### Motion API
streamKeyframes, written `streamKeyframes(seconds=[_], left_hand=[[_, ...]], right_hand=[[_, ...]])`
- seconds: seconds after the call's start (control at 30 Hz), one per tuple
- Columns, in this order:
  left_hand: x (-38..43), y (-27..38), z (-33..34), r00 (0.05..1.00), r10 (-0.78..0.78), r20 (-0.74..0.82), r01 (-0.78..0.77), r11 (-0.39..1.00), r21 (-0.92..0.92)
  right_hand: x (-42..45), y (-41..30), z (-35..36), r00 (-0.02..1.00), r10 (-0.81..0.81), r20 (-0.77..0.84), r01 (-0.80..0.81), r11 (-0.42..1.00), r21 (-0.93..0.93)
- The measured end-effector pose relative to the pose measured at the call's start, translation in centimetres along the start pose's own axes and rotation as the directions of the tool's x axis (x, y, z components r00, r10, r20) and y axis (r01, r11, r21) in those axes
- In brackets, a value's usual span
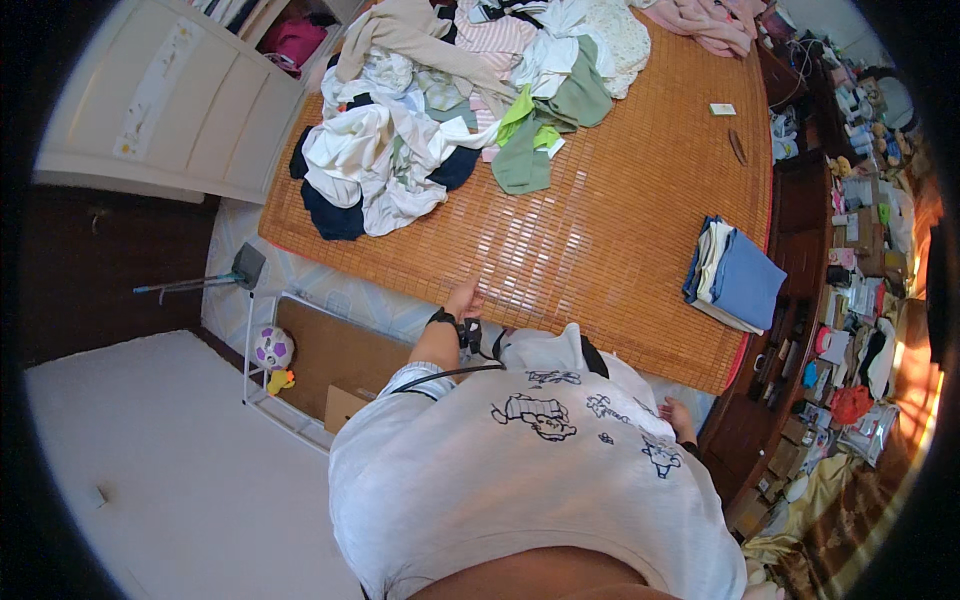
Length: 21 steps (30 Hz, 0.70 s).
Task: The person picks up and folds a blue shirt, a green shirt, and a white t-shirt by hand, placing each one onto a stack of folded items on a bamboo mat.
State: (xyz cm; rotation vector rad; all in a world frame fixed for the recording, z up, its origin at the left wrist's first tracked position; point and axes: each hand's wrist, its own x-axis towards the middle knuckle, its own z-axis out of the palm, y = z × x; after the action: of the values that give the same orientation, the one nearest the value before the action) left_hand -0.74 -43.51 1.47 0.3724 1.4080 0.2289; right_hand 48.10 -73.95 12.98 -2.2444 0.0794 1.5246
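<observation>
My left hand [466, 300], with a black band at the wrist, is at the near edge of the bed's woven mat [600, 247], holding nothing. My right hand [677, 416] hangs low beside my shirt, partly hidden; its grip does not show. On the mat ahead lies a loose heap of clothes, with a white garment [345, 150], a beige long-sleeved garment [420, 52], a green garment [525, 161] and dark blue cloth [330, 214]. A neat stack of folded clothes [739, 277], blue on top, sits near the mat's right edge.
A small box [722, 109] and a brown curved object [737, 147] lie at the right of the mat, with pink cloth [709, 22] beyond. Cluttered dark wooden furniture [795, 225] lines the right. At left are a cabinet [180, 97], a dustpan [248, 265], a ball [273, 347] and a white-framed rack [289, 427].
</observation>
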Motion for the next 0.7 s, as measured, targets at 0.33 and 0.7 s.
streamKeyframes(seconds=[0.33, 0.7], left_hand=[[4.4, 9.6, -6.0, 0.941, 0.207, -0.268, -0.337, 0.510, -0.791], [8.0, 13.6, -15.7, 0.906, 0.271, -0.324, -0.358, 0.082, -0.930]], right_hand=[[-1.8, -3.6, -1.7, 0.998, 0.052, -0.036, -0.053, 0.998, -0.042], [-4.8, -3.5, 0.7, 0.998, 0.006, -0.070, -0.009, 0.999, -0.043]])
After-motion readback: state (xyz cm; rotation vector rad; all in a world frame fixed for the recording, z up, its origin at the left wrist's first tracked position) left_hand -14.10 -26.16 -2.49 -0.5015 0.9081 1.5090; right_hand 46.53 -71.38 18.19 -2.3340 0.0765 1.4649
